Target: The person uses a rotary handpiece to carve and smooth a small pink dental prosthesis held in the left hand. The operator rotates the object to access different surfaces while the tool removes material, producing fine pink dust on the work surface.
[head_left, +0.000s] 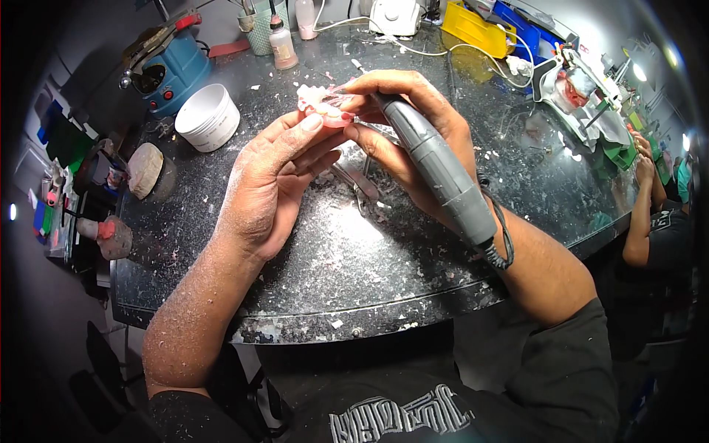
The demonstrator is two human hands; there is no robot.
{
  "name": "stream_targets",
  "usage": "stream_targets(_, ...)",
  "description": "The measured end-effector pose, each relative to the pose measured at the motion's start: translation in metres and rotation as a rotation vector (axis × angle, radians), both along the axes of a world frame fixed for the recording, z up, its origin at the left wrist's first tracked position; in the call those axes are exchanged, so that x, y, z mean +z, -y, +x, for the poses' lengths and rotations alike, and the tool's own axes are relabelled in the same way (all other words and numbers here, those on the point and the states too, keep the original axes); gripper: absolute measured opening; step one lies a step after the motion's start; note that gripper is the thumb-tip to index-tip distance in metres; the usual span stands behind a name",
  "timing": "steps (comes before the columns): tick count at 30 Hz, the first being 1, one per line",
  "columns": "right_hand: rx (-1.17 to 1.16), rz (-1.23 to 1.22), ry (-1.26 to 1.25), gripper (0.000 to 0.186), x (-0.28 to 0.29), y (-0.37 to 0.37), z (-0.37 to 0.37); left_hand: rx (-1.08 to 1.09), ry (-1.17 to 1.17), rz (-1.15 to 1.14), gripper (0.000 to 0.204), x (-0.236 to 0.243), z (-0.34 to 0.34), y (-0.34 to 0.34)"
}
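A pink denture (336,118) with pale teeth is pinched between the thumb and fingers of my left hand (258,184), above the middle of the table. My right hand (436,111) grips a thick grey rotary handpiece (443,166), its cord curling back beside my right forearm. The handpiece's front end is at the denture, but my right fingers partly cover it, so whether the bur touches the denture I cannot tell. Beneath my hands, a metal hand tool (360,186) lies among the shavings. White dust coats my left wrist and forearm.
White and pink shavings litter the dark table (332,280). A white tub (209,122), a blue machine (177,74) and a plaster block (145,171) stand left. Behind are a dropper bottle (283,48) and a yellow bin (476,31). Rightward are a dental articulator (572,92) and another person's hands (644,159).
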State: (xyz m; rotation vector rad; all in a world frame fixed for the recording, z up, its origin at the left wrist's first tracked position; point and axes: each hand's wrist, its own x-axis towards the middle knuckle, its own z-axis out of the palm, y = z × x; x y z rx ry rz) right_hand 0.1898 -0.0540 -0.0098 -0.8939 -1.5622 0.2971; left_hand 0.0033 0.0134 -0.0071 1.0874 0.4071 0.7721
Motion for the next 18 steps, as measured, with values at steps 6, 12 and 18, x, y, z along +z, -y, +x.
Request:
stream_targets(6, -0.077, -0.063, -0.100, 0.036, 0.010, 0.010, -0.003, 0.062, 0.109, -0.036, 0.039, 0.009, 0.002, 0.006)
stream_targets(12, 0.008, -0.083, -0.255, 0.032, 0.005, 0.007, -0.009, 0.044, 0.080, 0.113, 0.040, 0.003, 0.003, 0.007)
stream_targets(18, 0.222, -0.181, -0.426, 0.041, 0.016, 0.011, -0.005, -0.030, 0.122, 0.187, 0.035, 0.001, -0.003, -0.006)
